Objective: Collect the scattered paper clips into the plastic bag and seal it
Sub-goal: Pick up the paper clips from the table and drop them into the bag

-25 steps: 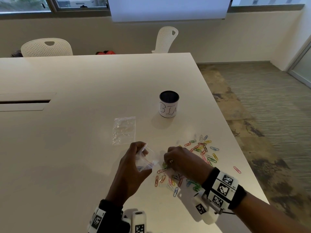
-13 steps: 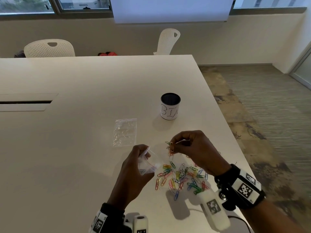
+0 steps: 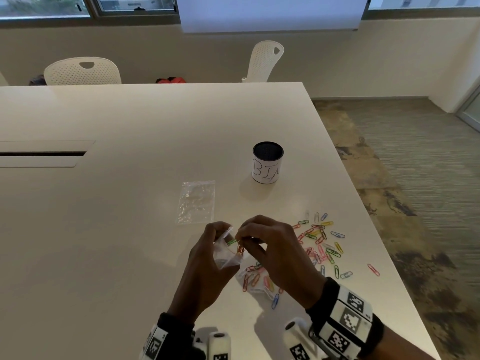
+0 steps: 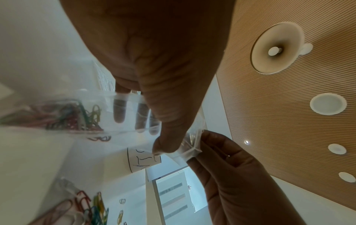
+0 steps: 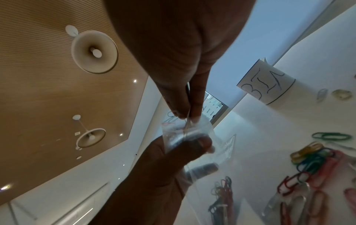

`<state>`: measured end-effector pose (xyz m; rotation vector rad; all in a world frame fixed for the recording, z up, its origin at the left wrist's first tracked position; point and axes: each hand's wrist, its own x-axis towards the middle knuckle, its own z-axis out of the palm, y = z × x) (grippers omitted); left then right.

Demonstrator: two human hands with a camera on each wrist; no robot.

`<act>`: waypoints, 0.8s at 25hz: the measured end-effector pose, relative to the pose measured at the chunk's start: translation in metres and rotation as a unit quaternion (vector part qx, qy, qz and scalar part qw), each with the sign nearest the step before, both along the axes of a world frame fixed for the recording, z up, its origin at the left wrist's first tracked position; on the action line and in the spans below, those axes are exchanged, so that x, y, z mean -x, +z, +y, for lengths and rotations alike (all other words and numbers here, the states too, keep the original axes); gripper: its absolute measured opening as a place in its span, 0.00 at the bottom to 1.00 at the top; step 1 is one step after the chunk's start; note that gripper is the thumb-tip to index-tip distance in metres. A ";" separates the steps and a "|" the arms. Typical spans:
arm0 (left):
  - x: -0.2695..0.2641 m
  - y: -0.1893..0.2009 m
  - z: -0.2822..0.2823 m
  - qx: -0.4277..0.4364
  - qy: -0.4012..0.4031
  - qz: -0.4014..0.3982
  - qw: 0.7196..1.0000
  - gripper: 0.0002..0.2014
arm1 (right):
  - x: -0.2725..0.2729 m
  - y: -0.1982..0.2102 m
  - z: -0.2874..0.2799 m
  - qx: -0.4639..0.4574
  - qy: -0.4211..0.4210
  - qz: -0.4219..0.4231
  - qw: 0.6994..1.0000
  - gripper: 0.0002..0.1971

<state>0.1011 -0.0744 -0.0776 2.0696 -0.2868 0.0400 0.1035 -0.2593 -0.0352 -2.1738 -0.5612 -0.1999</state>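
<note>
Bag: my small clear zip bag (image 3: 228, 255) is held above the table (image 3: 130, 229), mouth up; thin, limp and slippery film, so I take it by the stiffer zip rim.
Clips in hand: a few paper clips (image 3: 237, 246), light springy wire that tangles, pinched at the bag's mouth.
Left hand (image 3: 207, 255): curled round the bag, thumb propping the rim.
Right hand (image 3: 270, 253): fingertips tight on the clips.
Loose clips (image 3: 322, 245): scattered on the table to my right, more under my hands.
Spare bag (image 3: 196, 201): flat, beyond my hands.
Cup (image 3: 267, 162): marked "BIN", further off.
Change: half a second ago my right hand held the clips higher, apart from the bag; now it is at the mouth.
</note>
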 end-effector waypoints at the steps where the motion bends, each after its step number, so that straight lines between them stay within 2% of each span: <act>1: 0.000 0.000 0.000 0.001 0.001 0.001 1.000 0.32 | 0.000 0.003 -0.001 0.001 0.009 0.008 1.000 0.07; 5: 0.000 0.002 0.000 0.006 -0.001 0.000 1.000 0.31 | 0.000 0.013 0.000 0.017 0.055 0.024 0.998 0.09; 11: 0.001 0.005 -0.002 0.014 -0.001 -0.004 1.000 0.30 | -0.001 0.025 0.001 0.023 0.079 0.061 0.995 0.11; 13: 0.001 0.005 -0.001 0.007 0.002 -0.014 1.000 0.28 | -0.003 0.030 -0.003 0.013 0.069 0.056 0.996 0.11; 16: 0.001 0.004 0.002 0.005 0.002 -0.030 1.000 0.25 | -0.012 0.032 -0.018 0.011 0.004 0.045 0.999 0.08; 18: 0.001 0.002 0.005 0.005 0.003 -0.032 0.999 0.26 | -0.016 0.027 -0.030 0.045 -0.022 0.048 0.998 0.08; 20: 0.000 0.002 0.008 0.000 0.005 -0.038 0.999 0.27 | -0.014 0.016 -0.037 0.113 0.009 0.089 0.990 0.07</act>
